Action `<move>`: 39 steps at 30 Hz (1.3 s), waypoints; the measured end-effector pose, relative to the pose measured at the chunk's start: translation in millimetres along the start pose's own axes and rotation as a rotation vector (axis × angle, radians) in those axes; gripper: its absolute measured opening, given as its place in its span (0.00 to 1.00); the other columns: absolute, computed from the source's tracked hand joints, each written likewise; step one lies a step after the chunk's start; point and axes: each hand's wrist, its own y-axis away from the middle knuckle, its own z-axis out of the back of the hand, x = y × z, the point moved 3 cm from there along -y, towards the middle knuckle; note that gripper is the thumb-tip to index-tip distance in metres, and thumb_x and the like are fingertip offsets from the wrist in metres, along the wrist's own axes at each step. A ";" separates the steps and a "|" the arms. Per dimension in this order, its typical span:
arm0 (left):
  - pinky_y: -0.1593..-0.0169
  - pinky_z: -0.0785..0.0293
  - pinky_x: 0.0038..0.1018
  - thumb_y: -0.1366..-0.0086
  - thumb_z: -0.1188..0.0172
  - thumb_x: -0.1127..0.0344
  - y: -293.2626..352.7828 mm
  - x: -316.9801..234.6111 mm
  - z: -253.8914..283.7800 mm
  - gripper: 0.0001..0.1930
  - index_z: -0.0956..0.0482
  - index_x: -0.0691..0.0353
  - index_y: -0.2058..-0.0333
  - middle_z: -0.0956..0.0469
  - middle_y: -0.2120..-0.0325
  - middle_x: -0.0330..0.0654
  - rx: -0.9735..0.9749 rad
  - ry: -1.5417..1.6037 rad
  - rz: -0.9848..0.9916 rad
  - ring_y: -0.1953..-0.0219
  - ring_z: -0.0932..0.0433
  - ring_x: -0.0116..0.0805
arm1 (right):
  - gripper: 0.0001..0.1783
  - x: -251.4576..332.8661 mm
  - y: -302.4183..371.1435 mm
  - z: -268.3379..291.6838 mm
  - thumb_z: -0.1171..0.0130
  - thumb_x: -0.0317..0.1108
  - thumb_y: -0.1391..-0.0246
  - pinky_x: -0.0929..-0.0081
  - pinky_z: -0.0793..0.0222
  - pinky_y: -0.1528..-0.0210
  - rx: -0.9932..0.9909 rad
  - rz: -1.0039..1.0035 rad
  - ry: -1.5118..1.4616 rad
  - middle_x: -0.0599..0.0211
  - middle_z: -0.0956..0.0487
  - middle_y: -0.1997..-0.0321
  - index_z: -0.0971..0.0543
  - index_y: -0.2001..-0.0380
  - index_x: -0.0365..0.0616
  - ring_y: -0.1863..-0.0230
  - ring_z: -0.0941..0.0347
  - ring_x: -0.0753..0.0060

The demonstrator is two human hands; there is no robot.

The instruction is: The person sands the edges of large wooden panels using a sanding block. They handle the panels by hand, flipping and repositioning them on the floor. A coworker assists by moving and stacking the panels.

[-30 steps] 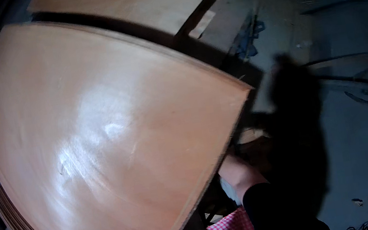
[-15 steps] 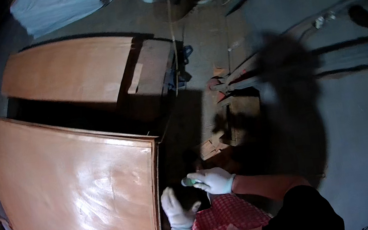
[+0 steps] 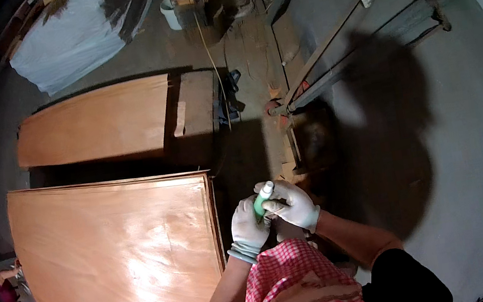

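Note:
A small green bottle with a white tip (image 3: 261, 202) stands tilted between my two gloved hands, in front of my checked apron. My right hand (image 3: 296, 206) has its fingers closed on the bottle from the right, near the white tip. My left hand (image 3: 248, 225) is closed round the bottle's lower left side, and its palm hides part of the green body. Just left of that hand is the right edge of a stack of thin wood sheets (image 3: 113, 251), its top sheet reflecting bright light.
Beyond the stack lies a second, lower pile of wood sheets (image 3: 100, 122). A metal frame with wheels (image 3: 330, 78) stretches across the right. Behind are a white bucket (image 3: 170, 15) and a pale plastic-covered heap (image 3: 74, 35). Another person (image 3: 9, 292) is at the far left edge.
My hands have come together: the left hand, open and apart before, now closes on the bottle. The bottle has moved up and turned more upright. The view has shifted.

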 end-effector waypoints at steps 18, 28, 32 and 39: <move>0.63 0.26 0.43 0.51 0.32 0.57 -15.7 -93.8 27.1 0.27 0.28 0.64 0.55 0.24 0.66 0.52 -0.063 -0.276 -0.043 0.66 0.23 0.53 | 0.29 98.8 27.9 73.8 0.54 0.32 0.34 0.73 0.38 0.38 -0.069 -0.034 -0.320 0.52 0.29 0.40 0.47 0.33 0.39 0.40 0.32 0.66; 0.49 0.27 0.34 0.51 0.29 0.53 -40.7 -123.7 -100.0 0.36 0.32 0.65 0.47 0.23 0.55 0.51 0.633 0.529 0.176 0.53 0.22 0.44 | 0.28 21.4 60.2 140.8 0.50 0.46 0.35 0.75 0.27 0.71 -0.707 0.118 -0.435 0.65 0.26 0.57 0.40 0.38 0.45 0.72 0.28 0.76; 0.48 0.28 0.32 0.47 0.31 0.56 -34.2 -122.7 -166.6 0.35 0.34 0.67 0.45 0.23 0.56 0.51 0.820 0.534 0.178 0.52 0.23 0.40 | 0.35 -1.1 87.0 177.8 0.50 0.42 0.36 0.76 0.31 0.72 -0.724 0.188 -0.426 0.67 0.27 0.60 0.52 0.31 0.55 0.72 0.30 0.78; 0.45 0.30 0.35 0.48 0.31 0.52 -12.8 -113.0 -205.7 0.38 0.36 0.62 0.42 0.27 0.50 0.51 0.913 0.602 0.245 0.48 0.27 0.45 | 0.35 -41.3 115.1 182.8 0.50 0.46 0.36 0.73 0.29 0.56 -0.817 -0.161 -0.329 0.65 0.25 0.56 0.47 0.31 0.45 0.60 0.29 0.77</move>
